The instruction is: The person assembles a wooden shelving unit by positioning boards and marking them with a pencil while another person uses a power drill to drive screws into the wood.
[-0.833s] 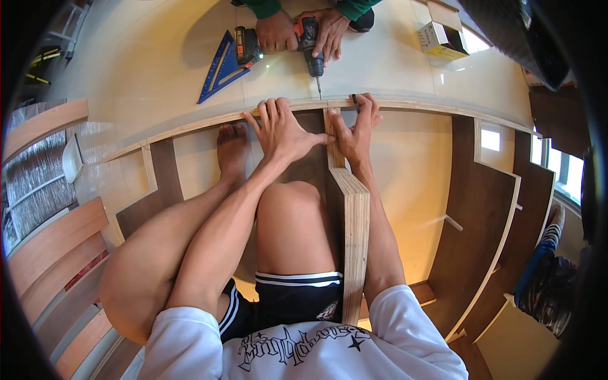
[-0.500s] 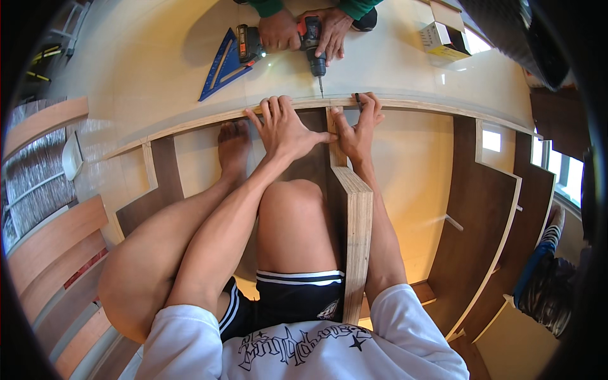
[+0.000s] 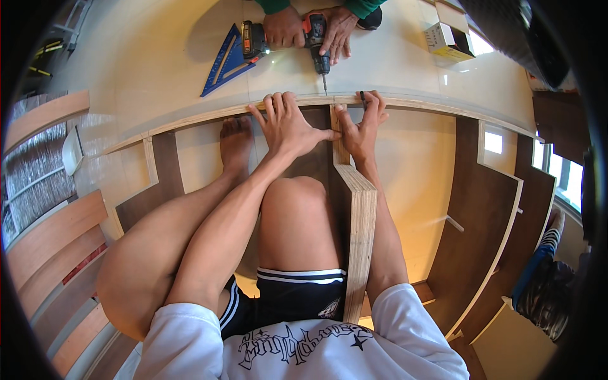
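Note:
My left hand [image 3: 288, 128] hooks its spread fingers over the long plywood board [image 3: 209, 118] that runs across in front of me. Its thumb presses toward the upright divider panel [image 3: 361, 234], whose end meets that board. On the other side of this joint, my right hand [image 3: 361, 130] has its thumb on the divider and its fingers bent over the board. A small dark thing [image 3: 363, 97] shows at the right fingers; I cannot tell what it is. Beyond the board, a co-worker's two hands hold a red and black cordless drill [image 3: 315, 41], its bit pointing at the joint.
A blue triangular square [image 3: 226, 63] lies beside the drill. Further right stands an open small box [image 3: 448, 39]. Brown stepped panels [image 3: 484, 209] rise at the right, and a slatted wooden chair [image 3: 60, 231] is at the left. My legs are inside the frame.

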A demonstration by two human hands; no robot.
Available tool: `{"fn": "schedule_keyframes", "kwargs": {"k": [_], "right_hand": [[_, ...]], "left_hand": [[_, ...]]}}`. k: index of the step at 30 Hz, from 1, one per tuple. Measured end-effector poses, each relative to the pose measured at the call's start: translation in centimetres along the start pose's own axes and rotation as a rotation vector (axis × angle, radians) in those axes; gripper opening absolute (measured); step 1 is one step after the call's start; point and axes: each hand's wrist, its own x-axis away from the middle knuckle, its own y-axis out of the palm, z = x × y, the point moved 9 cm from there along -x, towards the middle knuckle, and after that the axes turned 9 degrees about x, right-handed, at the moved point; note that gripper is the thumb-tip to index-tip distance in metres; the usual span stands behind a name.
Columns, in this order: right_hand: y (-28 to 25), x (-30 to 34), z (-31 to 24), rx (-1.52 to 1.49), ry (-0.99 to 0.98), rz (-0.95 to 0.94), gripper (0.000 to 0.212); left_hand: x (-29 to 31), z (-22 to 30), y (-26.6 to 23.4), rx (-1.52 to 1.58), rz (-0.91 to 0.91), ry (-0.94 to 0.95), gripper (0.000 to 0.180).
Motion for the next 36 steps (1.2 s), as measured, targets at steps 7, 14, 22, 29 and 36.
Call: {"fn": "schedule_keyframes", "kwargs": {"k": [7, 14, 22, 29, 36], "right_hand": [[-0.15, 0.04, -0.08, 0.006, 0.008, 0.001, 0.058], [-0.06, -0.02, -0.01, 0.004, 0.013, 0.000, 0.057], [-0.06, -0.05, 0.16, 0.005, 0.003, 0.006, 0.055], [-0.07, 0.04, 0.04, 0.012, 0.016, 0.008, 0.056], [0.03, -0.05, 0.15, 0.026, 0.006, 0.010, 0.057]], "left_hand": [[-0.01, 0.04, -0.01, -0.007, -0.024, -0.012, 0.131], [-0.05, -0.09, 0.08, -0.006, -0.021, -0.012, 0.133], [-0.03, 0.10, 0.02, -0.017, -0.020, -0.015, 0.132], [-0.16, 0.07, 0.03, -0.017, -0.033, -0.016, 0.130], [-0.07, 0.18, -0.17, -0.015, -0.026, -0.007, 0.128]]}}
